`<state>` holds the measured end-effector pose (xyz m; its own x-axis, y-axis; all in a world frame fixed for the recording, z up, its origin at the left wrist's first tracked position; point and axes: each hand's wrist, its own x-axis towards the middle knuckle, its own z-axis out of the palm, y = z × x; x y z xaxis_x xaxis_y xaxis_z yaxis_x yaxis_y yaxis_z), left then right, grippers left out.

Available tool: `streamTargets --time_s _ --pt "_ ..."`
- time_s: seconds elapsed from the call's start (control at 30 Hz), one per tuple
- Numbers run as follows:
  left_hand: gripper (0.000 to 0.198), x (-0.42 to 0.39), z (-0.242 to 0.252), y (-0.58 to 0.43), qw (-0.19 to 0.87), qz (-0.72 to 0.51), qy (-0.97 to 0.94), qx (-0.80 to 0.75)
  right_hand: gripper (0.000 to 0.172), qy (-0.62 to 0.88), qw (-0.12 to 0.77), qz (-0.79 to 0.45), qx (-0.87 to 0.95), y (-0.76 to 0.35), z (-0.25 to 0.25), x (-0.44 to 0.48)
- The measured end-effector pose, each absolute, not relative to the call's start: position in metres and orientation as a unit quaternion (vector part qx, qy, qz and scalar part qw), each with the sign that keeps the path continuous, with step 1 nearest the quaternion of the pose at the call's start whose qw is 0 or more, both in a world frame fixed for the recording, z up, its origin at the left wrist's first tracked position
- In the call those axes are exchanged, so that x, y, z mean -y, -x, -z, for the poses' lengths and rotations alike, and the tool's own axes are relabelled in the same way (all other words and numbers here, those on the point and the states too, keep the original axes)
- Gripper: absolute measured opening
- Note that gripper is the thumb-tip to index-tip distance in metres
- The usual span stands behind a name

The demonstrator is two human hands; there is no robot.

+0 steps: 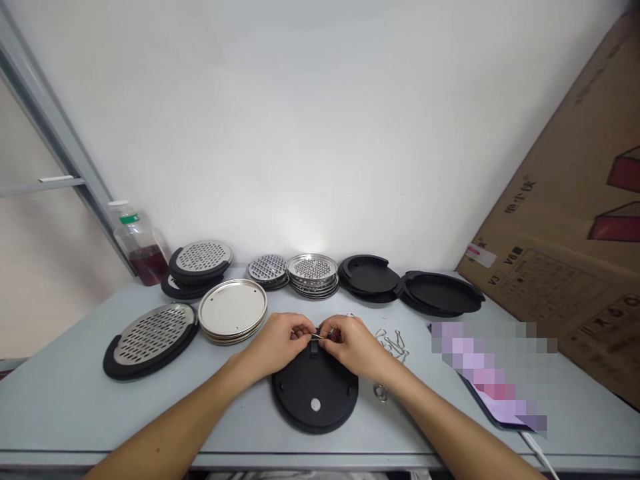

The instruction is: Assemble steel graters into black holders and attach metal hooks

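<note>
My left hand (277, 340) and my right hand (350, 345) meet above the top edge of a round black plastic base (315, 393), which lies face down. Between their fingertips, both hands pinch a small bent metal wire clip (317, 337), close to a dark slot or tab on the base. The fingers hide most of the clip. To the right of my right hand lies a loose pile of similar wire clips (393, 345), with a small metal fitting (381, 393) below it.
Round perforated steel graters (155, 333), steel discs (233, 311) and black lids (440, 293) stand in stacks along the grey table (75, 400). A phone (493, 407) with a cable lies at right, partly pixelated. A bottle of red liquid (140, 252) stands at back left, and a cardboard box (565, 220) leans at right.
</note>
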<state>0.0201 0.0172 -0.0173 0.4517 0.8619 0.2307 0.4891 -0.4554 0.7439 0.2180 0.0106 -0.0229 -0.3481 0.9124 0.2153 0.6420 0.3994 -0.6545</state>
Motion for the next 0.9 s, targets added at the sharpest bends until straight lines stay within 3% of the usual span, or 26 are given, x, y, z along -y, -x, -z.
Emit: streamTargets --time_s 0.47,0.9 --pt "0.017 -0.017 0.031 -0.026 0.165 -0.370 -0.798 -0.446 0.028 0.458 0.366 -0.181 0.790 -0.212 0.036 -0.015" --pt "0.018 -0.016 0.034 -0.027 0.127 -0.349 -0.805 -0.463 0.027 0.446 0.379 -0.177 0.791 -0.209 0.045 -0.014"
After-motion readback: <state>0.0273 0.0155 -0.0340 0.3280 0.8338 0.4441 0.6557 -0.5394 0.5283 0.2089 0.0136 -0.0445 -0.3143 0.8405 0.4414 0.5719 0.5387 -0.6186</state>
